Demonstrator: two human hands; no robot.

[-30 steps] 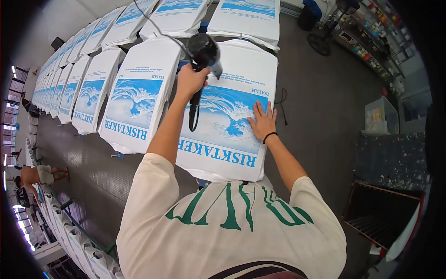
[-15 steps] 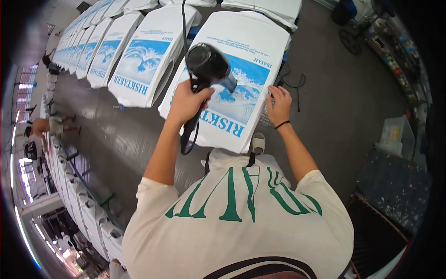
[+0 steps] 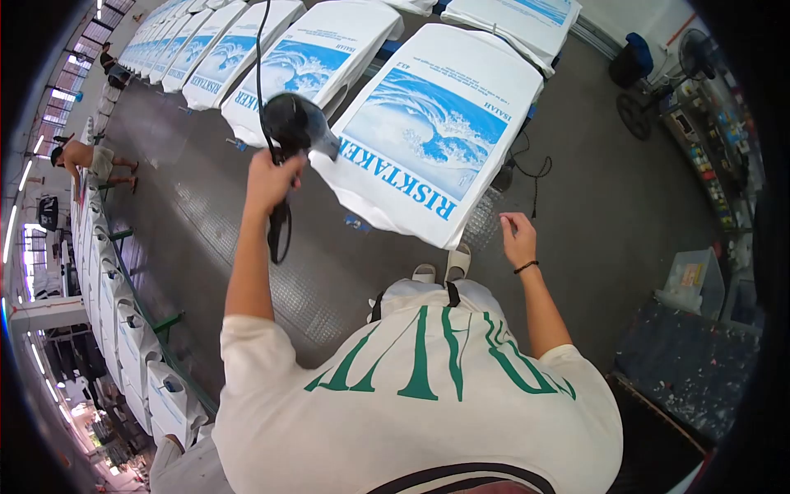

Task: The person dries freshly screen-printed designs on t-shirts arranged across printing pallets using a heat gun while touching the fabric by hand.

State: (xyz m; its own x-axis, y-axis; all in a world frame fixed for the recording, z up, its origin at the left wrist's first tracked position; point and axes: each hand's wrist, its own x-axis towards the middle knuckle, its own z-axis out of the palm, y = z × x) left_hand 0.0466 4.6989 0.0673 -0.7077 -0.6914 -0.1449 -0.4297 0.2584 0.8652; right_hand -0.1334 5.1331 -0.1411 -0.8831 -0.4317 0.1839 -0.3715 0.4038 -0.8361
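My left hand (image 3: 271, 183) is wrapped round the handle of a black hair dryer (image 3: 288, 123), its cord running upward. The dryer's nozzle points right, at the lower left edge of a white printed T-shirt (image 3: 428, 123) laid flat on a board. A blue wave picture and the word RISKTAKER are printed on this shirt. My right hand (image 3: 519, 239) hovers beyond the shirt's lower right corner, apart from it. Its fingers are loosely bent, and nothing shows in them.
More white printed shirts (image 3: 304, 62) lie on boards in a row to the upper left. Another row (image 3: 115, 329) runs down the left, where a person (image 3: 86, 160) bends over it. A fan (image 3: 695, 53), shelves (image 3: 699, 148) and a clear plastic bin (image 3: 691, 276) stand at right.
My left hand has carried the hair dryer left, off the wave print to the shirt's edge. My right hand has drawn back from the shirt's right edge, downward and right. The view has shifted.
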